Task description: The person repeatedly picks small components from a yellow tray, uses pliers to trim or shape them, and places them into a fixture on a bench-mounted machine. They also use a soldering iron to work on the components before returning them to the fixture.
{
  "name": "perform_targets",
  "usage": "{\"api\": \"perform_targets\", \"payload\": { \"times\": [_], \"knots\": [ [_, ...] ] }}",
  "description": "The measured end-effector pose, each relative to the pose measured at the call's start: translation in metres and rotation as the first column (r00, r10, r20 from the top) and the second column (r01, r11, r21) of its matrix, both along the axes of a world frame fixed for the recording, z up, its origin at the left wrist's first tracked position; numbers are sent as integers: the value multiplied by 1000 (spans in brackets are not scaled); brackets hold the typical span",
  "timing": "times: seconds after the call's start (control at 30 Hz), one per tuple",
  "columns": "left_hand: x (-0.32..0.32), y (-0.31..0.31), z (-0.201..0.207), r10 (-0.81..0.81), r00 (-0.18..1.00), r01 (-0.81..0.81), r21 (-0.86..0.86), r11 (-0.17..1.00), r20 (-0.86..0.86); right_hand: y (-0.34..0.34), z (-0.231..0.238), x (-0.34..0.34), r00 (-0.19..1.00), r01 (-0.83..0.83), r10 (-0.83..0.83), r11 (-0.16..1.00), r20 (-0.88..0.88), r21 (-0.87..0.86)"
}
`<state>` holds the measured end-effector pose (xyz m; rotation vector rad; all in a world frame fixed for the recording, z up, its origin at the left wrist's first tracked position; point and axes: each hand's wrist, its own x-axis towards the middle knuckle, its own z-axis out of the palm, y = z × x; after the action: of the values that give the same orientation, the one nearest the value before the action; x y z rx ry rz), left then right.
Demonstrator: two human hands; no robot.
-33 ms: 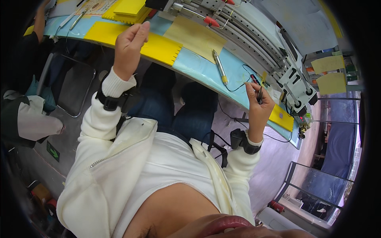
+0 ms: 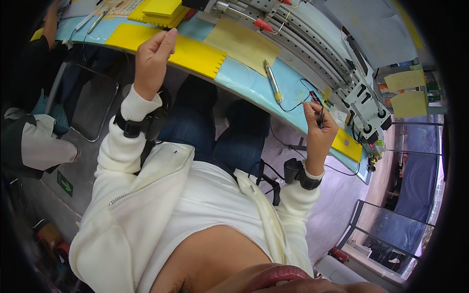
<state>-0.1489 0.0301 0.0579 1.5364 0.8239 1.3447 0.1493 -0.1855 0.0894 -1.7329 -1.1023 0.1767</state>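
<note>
At the far left edge a second person's dark sleeve [image 2: 22,63] reaches up beside a grey chair seat [image 2: 90,105], over a dull concrete floor. Above runs the tabletop [image 2: 244,80] — a long, pale blue, glossy strip that curves with the lens. On its left end lie a flat yellow sheet [image 2: 195,53] with a saw-toothed right edge and, behind it, a stack of yellow sheets [image 2: 161,10]. The left hand [image 2: 152,53] hovers at the tabletop's near edge, over the yellow sheet, fingers curled loosely inward; its grip holds nothing that can be made out. A black band wraps the cuff of the white, soft jacket. Further right a tan paper square [image 2: 244,41] lies flat, then a slim metal pen [image 2: 272,80] with a yellow tip, pointing toward the person. Behind these stands a grey machine of ribbed metal rails [image 2: 312,36] with black knobs. The right hand [image 2: 318,129] is raised just off the near edge, its grip pinched shut on a thin dark probe [image 2: 320,115], held upright; a black wire [image 2: 298,100] loops across the blue surface near it. Far right — blue curtains [image 2: 420,161].
</note>
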Motion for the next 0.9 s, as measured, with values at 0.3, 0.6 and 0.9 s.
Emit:
{"api": "perform_targets", "payload": {
  "times": [0.3, 0.6, 0.9],
  "knots": [
    [-118, 5, -49, 306, 394, -375, 153, 914, -866, -2, -12, -1, 999, -52, 52, 999, -11, -9],
    [-81, 5, -25, 416, 812, -303, 315, 899, -409, -4, -16, -12, 995, -97, 95, 994, -30, -58],
    [48, -16, 6, 53, 957, 30, 279, 960, -287, 29, -34, -6, 960, -234, 203, 960, -194, -153]
  ]
}}
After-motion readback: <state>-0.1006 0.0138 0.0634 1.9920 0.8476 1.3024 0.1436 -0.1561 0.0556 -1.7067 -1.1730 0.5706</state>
